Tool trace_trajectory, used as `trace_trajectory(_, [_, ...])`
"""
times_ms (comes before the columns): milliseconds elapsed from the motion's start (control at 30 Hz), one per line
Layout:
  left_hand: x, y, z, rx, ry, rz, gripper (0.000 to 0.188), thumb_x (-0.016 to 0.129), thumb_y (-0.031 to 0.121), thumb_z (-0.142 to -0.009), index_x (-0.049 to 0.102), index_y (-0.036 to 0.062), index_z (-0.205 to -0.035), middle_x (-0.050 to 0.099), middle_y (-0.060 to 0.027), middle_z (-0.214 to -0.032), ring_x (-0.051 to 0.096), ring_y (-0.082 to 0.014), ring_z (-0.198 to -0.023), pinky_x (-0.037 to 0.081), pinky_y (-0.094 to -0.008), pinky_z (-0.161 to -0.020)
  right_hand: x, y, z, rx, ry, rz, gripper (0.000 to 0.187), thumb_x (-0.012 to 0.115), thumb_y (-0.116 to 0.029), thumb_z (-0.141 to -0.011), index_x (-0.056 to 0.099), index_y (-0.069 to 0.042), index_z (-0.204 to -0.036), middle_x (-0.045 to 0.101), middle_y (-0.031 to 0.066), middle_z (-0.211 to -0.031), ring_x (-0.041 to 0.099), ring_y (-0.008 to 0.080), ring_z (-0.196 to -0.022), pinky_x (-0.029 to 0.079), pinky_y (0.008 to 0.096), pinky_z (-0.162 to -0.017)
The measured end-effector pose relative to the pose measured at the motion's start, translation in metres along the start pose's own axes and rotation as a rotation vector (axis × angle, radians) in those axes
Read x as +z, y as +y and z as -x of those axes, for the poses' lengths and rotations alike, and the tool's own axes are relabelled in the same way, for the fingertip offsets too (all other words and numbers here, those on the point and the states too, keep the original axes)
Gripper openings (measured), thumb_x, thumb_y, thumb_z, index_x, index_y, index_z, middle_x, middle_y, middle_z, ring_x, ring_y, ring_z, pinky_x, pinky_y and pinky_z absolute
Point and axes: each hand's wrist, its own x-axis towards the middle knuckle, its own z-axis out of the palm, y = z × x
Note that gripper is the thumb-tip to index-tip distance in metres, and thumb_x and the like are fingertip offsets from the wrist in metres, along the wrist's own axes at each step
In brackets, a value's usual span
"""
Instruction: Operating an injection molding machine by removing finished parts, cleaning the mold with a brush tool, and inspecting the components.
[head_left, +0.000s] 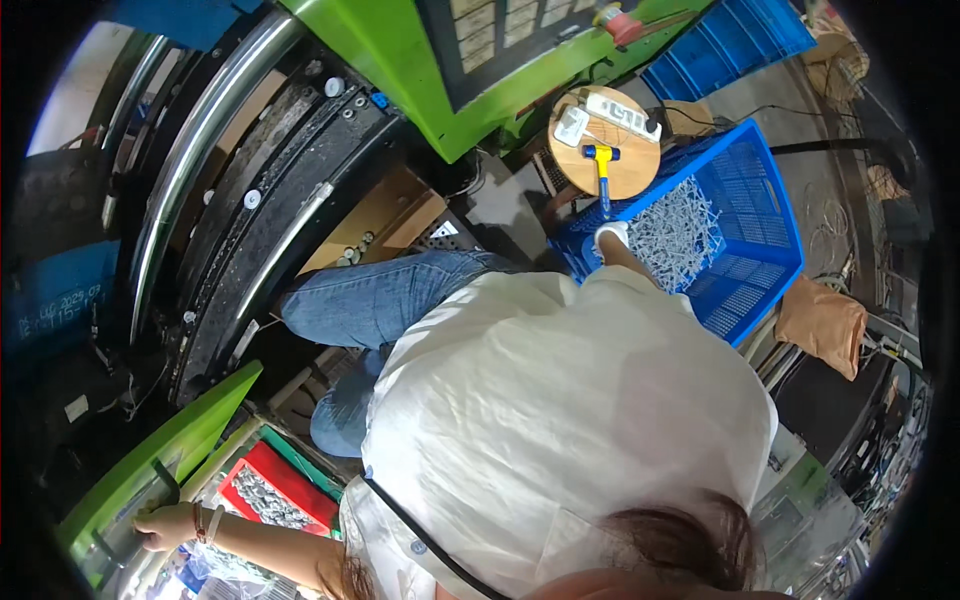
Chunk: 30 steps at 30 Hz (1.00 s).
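Head view: the dark handle (167,483) is sitting on the flat, bright-green machine door (205,430) at lower left, and your bare left hand (165,525) is clamping on it. Beside your forearm, a red plastic bin (303,487) is holding small grey parts. Your white-covered right hand (612,235) is hanging by a blue perforated plastic crate (755,210); I cannot tell its grip. A blue-and-yellow hammer (603,172) is lying on a round wooden stool (640,172).

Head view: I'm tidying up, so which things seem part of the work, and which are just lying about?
Probably in use: green door, at left hand; blue crate and red bin, both holding grey pieces.
Probably lying about: hammer, untouched; brown bag.
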Motion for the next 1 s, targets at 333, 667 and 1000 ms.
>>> trace_trajectory(333, [-0.005, -0.028, 0.0, -0.021, -0.03, 0.41, 0.02, 0.057, 0.014, -0.092, 0.053, 0.0003, -0.105, 0.056, -0.0041, -0.078, 0.05, -0.0097, -0.062, 0.043, -0.0239, -0.05, -0.078, 0.054, 0.038, -0.592, 0.052, 0.27, 0.026, 0.061, -0.024, -0.082, 0.07, -0.002, -0.093, 0.069, 0.0115, -0.093, 0.064, 0.0253, -0.089, 0.052, 0.0369, -0.074])
trace_trajectory(667, [0.0, 0.012, 0.01, -0.122, 0.007, 0.408, 0.012, 0.06, 0.012, -0.091, 0.052, 0.0021, -0.092, 0.053, 0.0024, -0.075, 0.044, -0.0039, -0.06, 0.037, -0.0206, -0.052, -0.16, -0.021, 0.233, -1.364, -0.577, 0.385, 0.029, 0.063, -0.029, -0.087, 0.067, -0.003, -0.1, 0.065, 0.0038, -0.079, 0.061, 0.0156, -0.07, 0.048, 0.0294, -0.063])
trace_trajectory(1000, [-0.003, 0.014, 0.012, -0.123, -0.037, 0.473, 0.015, 0.062, 0.009, -0.091, 0.053, 0.0038, -0.102, 0.052, 0.0052, -0.078, 0.044, -0.0009, -0.064, 0.035, -0.0172, -0.056, -0.071, -0.125, 0.59, -1.839, -1.324, -0.368, 0.034, 0.06, -0.036, -0.092, 0.05, -0.006, -0.105, 0.053, 0.0036, -0.077, 0.051, 0.0103, -0.059, 0.043, 0.027, -0.054])
